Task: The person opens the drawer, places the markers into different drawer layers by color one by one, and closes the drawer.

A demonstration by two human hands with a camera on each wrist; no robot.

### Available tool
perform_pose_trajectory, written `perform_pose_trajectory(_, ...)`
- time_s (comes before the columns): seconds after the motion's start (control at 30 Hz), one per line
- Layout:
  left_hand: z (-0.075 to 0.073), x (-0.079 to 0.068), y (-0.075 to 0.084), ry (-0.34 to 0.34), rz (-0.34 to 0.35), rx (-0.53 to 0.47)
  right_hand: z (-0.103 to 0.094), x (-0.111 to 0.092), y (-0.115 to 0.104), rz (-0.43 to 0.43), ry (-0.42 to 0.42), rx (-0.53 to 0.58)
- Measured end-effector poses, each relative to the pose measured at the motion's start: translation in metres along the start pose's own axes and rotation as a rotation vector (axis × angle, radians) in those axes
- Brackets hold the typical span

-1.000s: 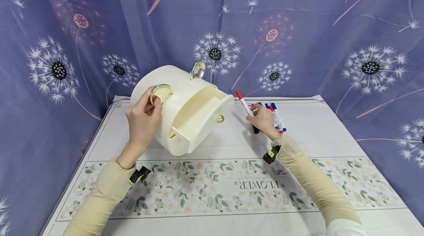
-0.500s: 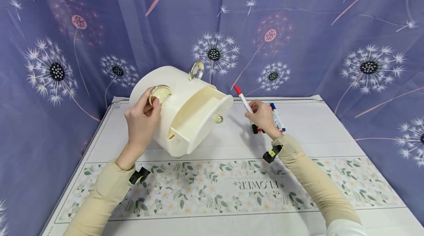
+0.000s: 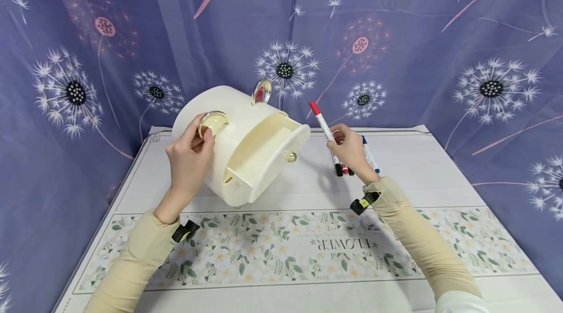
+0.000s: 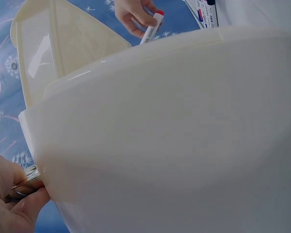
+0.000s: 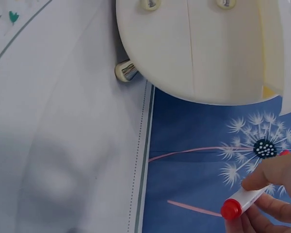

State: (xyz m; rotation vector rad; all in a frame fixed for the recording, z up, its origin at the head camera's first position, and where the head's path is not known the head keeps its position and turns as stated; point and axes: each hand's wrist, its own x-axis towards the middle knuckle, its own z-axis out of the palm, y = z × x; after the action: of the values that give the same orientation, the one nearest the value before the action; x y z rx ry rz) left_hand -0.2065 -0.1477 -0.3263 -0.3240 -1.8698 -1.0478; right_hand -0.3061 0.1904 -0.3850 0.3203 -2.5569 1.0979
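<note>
A white rounded storage box [image 3: 230, 103] with two gold ear-shaped pieces stands at the left. Its drawer [image 3: 268, 154] is pulled out, with a clear gold knob [image 3: 291, 156] on the front. My left hand [image 3: 189, 161] pinches the near gold ear [image 3: 215, 124] between thumb and fingers. To the right of the drawer, my right hand [image 3: 352, 149] grips a white marker with a red cap [image 3: 324, 125], which points up and to the left. In the right wrist view, thumb and fingers close round that marker [image 5: 250, 198]. Several other markers [image 3: 371, 155] lie under and behind this hand, partly hidden.
A white cloth with a floral strip [image 3: 272, 254] covers the table. Behind hangs a blue dandelion curtain [image 3: 325, 25], close to the box's back. The far gold ear [image 3: 262, 92] sticks up from the box. Short feet [image 5: 126, 71] show under the box in the right wrist view.
My right hand has lifted the red-capped marker up and slightly away from the other markers. The left hand and the box have stayed in place.
</note>
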Motion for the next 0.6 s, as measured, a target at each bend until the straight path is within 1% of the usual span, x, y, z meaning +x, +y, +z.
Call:
perform_pose_trajectory(0.27, 0.000, -0.002, -0.001, 0.000, -0.004, 0.011, -0.002, 0.000, -0.008, -0.101, 0.076, 0.113)
perform_pose_trajectory(0.6, 0.001, -0.001, -0.002, 0.002, 0.002, 0.007, -0.005, -0.001, -0.018, -0.144, 0.101, 0.177)
